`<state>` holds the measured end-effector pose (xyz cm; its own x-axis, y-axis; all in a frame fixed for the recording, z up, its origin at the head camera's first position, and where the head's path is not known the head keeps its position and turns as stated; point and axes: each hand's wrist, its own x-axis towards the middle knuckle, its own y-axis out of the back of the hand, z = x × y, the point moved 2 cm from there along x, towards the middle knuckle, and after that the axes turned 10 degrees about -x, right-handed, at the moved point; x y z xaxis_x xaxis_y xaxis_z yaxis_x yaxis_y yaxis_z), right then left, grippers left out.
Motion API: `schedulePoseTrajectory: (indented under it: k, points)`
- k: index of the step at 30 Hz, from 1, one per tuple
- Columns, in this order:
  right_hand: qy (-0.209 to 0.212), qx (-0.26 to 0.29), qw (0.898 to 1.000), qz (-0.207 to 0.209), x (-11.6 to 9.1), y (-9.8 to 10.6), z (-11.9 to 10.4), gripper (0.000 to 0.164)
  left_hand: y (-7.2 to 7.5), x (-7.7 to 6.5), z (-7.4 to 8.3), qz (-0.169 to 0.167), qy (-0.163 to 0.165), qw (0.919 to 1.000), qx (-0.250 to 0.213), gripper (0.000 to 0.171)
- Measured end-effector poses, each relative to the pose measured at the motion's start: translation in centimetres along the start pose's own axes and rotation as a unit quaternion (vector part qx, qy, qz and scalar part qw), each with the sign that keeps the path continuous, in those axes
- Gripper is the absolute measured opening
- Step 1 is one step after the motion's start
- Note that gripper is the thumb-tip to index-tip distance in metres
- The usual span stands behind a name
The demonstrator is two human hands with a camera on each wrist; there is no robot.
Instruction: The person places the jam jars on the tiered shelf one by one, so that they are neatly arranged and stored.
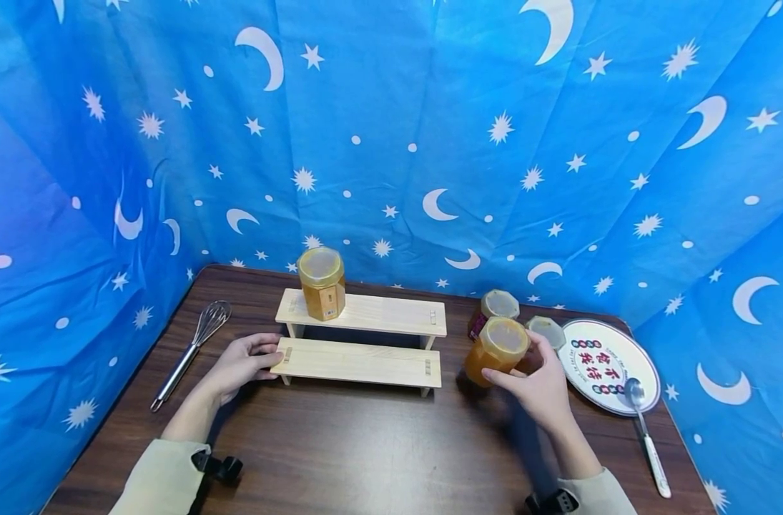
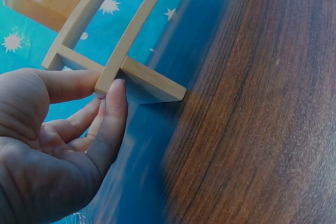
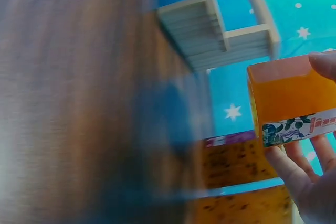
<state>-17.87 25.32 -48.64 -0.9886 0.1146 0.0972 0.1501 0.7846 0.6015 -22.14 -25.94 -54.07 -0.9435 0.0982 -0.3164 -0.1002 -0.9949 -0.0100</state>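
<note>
Head view: fingers of the right hand (image 1: 542, 386) grasped an amber jar (image 1: 490, 361), yellowish lid (image 1: 505, 335), raised above the counter (image 1: 340, 450), right of a pale wooden rack (image 1: 365, 363). Left hand (image 1: 239, 368) pinched the rack's front end. Counter dark, wood-grained; blue star-and-moon cloth (image 1: 378, 93) hung behind. Jar's lid faced up, long axis near vertical; rack ran left to right.

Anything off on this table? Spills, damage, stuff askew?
Minor: the white-handled silver spoon lies askew, bowl over the round white plate with red characters, handle on the dark wood-grain table, so it sits half on, half off. No spill or damage visible.
</note>
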Motion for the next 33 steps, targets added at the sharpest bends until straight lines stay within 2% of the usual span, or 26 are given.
schedulePoseTrajectory:
  k: [7,15,25,33]
  points:
    - [0.035,-0.016,0.999,0.003,1.2,0.5,-2.3,0.085,0.1,-0.1,0.0,0.004,0.004,1.0,-0.002,0.055]
    - [0.064,-0.004,0.998,0.003,2.4,0.3,-4.7,0.085,0.2,-0.2,-0.1,-0.002,-0.002,1.0,-0.005,0.056]
    - [0.093,0.029,0.995,-0.002,3.5,-0.7,-7.6,0.083,0.2,-0.1,0.1,-0.003,-0.002,1.0,-0.007,0.056]
    - [0.107,0.051,0.993,-0.007,4.6,-2.2,-9.0,0.083,0.1,-0.1,0.2,-0.003,-0.004,1.0,-0.004,0.055]
